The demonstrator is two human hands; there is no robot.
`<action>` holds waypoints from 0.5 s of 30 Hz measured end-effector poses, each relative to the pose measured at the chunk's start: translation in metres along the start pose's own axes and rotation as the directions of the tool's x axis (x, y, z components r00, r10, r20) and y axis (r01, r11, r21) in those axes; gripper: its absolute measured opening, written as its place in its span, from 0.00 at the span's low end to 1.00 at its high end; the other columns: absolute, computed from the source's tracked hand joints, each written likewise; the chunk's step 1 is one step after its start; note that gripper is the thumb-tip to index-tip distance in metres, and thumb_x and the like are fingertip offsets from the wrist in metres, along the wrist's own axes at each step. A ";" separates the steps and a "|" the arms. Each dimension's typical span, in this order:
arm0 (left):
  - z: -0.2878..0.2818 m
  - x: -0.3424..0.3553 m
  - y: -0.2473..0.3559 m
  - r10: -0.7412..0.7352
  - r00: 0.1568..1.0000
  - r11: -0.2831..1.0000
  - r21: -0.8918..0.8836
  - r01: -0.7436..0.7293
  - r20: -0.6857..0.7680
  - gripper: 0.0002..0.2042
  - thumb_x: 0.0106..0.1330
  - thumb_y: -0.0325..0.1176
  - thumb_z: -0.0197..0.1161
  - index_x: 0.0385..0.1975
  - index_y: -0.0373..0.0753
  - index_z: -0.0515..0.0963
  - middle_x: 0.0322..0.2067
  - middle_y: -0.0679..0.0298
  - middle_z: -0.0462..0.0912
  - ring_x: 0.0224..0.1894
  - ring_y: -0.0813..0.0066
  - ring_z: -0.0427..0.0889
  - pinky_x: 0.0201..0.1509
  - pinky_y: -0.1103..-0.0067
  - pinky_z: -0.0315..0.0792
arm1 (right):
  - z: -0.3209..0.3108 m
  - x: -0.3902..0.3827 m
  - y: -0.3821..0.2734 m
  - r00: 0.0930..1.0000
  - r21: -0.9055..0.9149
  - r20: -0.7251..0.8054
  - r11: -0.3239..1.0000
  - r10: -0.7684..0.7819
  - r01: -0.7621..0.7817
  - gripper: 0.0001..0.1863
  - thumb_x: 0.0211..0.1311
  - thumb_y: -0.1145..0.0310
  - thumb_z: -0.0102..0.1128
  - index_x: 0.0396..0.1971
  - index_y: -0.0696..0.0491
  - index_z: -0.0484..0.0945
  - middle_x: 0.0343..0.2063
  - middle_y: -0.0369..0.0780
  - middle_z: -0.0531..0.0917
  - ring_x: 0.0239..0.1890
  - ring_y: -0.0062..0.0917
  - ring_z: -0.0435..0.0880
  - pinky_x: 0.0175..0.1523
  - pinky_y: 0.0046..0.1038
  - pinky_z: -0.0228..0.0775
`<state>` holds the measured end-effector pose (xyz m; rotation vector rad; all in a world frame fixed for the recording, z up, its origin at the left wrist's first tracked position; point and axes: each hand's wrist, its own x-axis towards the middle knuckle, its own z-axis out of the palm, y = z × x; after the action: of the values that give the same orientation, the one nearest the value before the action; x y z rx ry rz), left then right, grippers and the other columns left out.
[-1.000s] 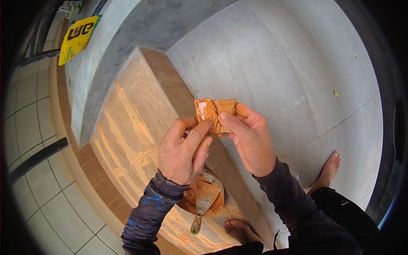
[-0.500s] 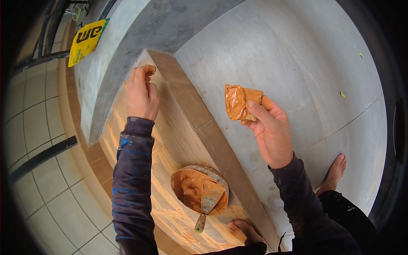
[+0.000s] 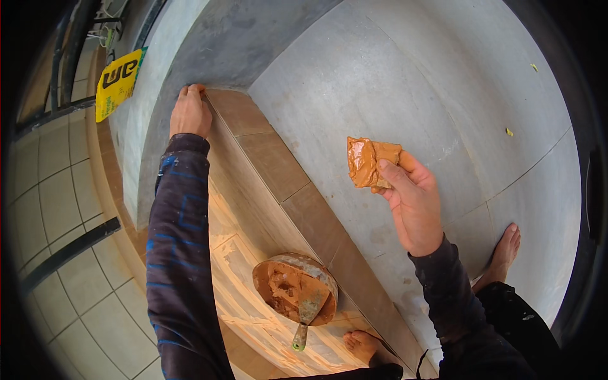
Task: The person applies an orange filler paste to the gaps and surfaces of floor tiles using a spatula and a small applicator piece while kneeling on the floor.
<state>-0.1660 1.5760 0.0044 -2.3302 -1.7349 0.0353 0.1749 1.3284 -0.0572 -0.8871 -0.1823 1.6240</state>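
My right hand [image 3: 411, 209] holds a small tile piece [image 3: 368, 161] coated in wet orange-brown paste, thumb on its face, above the grey floor. At the far corner of the tiled step [image 3: 266, 161], against the grey wall, my left hand [image 3: 190, 114] has its fingers curled and pressed together; whatever is under them is hidden. A round bucket [image 3: 263, 285] of orange paste stands on the step with a putty knife [image 3: 301, 335] in it.
A yellow bag [image 3: 114, 95] hangs by the grey wall [image 3: 215, 38] and black railings. Pale square floor tiles [image 3: 82, 272] lie left. Orange smears streak the step. My bare feet [image 3: 506, 247] show at lower right and bottom centre. Small leaves dot the grey floor.
My left hand has left the coated piece and reached forward to the wall corner. My right hand, still holding the piece, has moved to the right.
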 end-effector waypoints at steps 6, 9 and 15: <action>-0.005 0.006 0.002 0.011 0.998 0.994 0.105 -0.017 0.057 0.14 0.67 0.24 0.51 0.48 0.35 0.82 0.51 0.47 0.82 0.51 0.45 0.83 0.57 0.59 0.77 | -0.003 0.000 -0.005 0.999 -0.014 -0.046 1.000 0.001 -0.002 0.15 0.75 0.69 0.58 0.54 0.61 0.80 0.45 0.39 0.87 0.45 0.19 0.85 0.52 0.26 0.75; -0.009 0.006 0.004 0.027 0.995 0.992 0.123 -0.039 0.095 0.15 0.67 0.23 0.50 0.48 0.35 0.82 0.51 0.49 0.83 0.51 0.45 0.83 0.56 0.60 0.77 | -0.009 0.002 -0.004 0.999 0.001 -0.025 0.999 -0.033 0.033 0.15 0.75 0.69 0.59 0.54 0.61 0.80 0.45 0.39 0.88 0.45 0.18 0.85 0.51 0.26 0.76; -0.012 0.000 0.000 0.061 0.993 0.987 0.143 -0.075 0.097 0.17 0.67 0.22 0.49 0.51 0.35 0.82 0.52 0.50 0.83 0.51 0.46 0.83 0.56 0.61 0.78 | -0.005 -0.001 -0.007 0.999 -0.009 -0.039 1.000 -0.009 0.008 0.15 0.75 0.69 0.59 0.54 0.62 0.80 0.44 0.39 0.88 0.44 0.18 0.85 0.52 0.26 0.75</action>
<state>-0.1640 1.5739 0.0159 -2.3124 -1.6333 0.2768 0.1836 1.3275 -0.0563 -0.9230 -0.1657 1.5976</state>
